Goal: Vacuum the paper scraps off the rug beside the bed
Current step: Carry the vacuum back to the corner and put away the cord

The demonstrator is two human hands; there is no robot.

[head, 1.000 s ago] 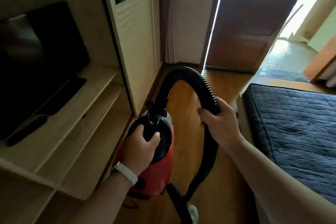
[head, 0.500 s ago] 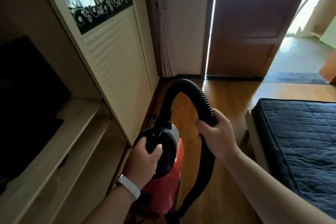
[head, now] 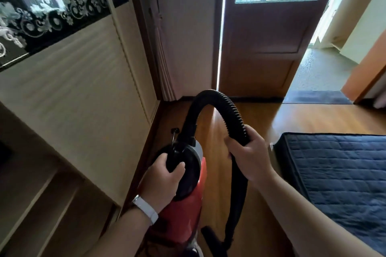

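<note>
A red canister vacuum [head: 183, 213] with a black top hangs low in the middle of the view. My left hand [head: 161, 177] grips its black handle. Its ribbed black hose [head: 219, 102] arches up and over to the right, where my right hand [head: 248, 158] grips it before it drops toward the floor. The bed's dark blue quilted mattress [head: 338, 175] lies at the right. No rug or paper scraps show in this view.
A cream wardrobe [head: 83, 89] with a black floral band and wooden shelves [head: 41, 204] line the left side. Ahead stands a brown door [head: 265, 48] open onto a bright landing. The wooden floor [head: 261, 123] runs between wardrobe and bed.
The view has swung up and forward along the wardrobe; the television has left the frame. Both hands keep their grips on the vacuum and hose, carried toward the door.
</note>
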